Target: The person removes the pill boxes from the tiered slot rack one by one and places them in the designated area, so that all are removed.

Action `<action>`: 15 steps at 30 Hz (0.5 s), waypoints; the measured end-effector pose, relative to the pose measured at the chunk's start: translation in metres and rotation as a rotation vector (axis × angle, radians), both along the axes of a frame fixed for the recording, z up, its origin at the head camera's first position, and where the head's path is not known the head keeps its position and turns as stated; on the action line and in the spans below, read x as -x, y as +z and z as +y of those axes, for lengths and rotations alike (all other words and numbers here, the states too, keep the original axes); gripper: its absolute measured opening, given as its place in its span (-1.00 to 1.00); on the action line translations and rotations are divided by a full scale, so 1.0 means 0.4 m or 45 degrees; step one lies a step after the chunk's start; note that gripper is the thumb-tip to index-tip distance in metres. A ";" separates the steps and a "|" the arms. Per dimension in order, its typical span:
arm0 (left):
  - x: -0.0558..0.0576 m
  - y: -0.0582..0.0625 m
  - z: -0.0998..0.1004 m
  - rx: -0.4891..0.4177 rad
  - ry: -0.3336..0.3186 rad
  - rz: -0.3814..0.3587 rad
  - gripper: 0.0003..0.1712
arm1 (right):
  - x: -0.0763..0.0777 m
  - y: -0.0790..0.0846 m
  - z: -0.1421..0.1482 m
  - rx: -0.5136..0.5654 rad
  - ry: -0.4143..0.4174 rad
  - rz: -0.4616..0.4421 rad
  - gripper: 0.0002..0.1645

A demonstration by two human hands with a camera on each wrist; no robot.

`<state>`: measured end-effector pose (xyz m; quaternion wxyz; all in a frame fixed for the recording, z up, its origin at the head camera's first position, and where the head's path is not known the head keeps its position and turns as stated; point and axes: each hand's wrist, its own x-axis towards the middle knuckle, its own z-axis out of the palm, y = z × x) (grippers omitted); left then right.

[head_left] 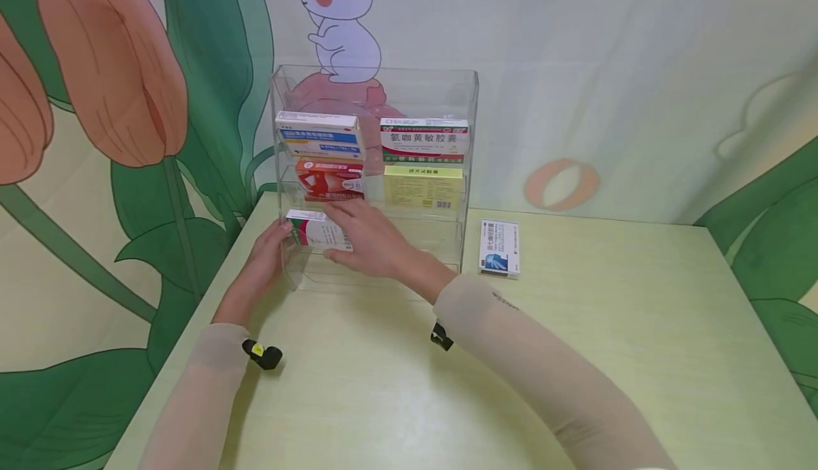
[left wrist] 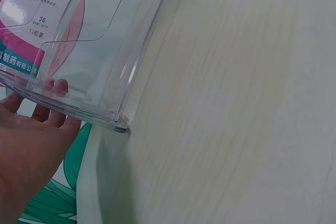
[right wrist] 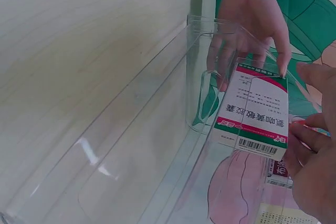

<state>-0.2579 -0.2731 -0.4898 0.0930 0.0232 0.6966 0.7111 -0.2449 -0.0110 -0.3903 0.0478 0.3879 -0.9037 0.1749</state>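
Note:
A clear acrylic rack [head_left: 441, 243] holds medicine boxes in stepped tiers. In its lowest tier, at the left, sits a white medicine box [head_left: 316, 231] with green and red bands; the right wrist view shows this box [right wrist: 252, 103] tilted behind the clear front. My left hand [head_left: 263, 260] rests on the rack's left side, its fingers [left wrist: 62, 85] seen through the clear wall and its thumb near the box's end. Over the box's right part reaches my right hand [head_left: 371, 239], with fingers extended; whether it touches the box is unclear. Part of the box is hidden by it.
Higher tiers hold a blue-white box [head_left: 319, 136], a red box [head_left: 329, 181], a white-red-green box [head_left: 424, 142] and a yellow box [head_left: 423, 187]. Right of the rack, a white-blue box [head_left: 500, 246] lies on the table [head_left: 607, 356]. A printed curtain [head_left: 575, 65] hangs behind.

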 end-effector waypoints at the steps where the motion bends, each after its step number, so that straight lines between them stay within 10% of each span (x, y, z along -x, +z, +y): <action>1: 0.000 0.000 0.000 0.001 0.001 0.001 -0.18 | 0.000 -0.002 -0.002 0.000 -0.003 -0.015 -0.02; 15: -0.008 0.010 0.001 0.062 -0.018 -0.012 -0.13 | -0.009 -0.037 0.005 0.029 -0.082 0.059 -0.32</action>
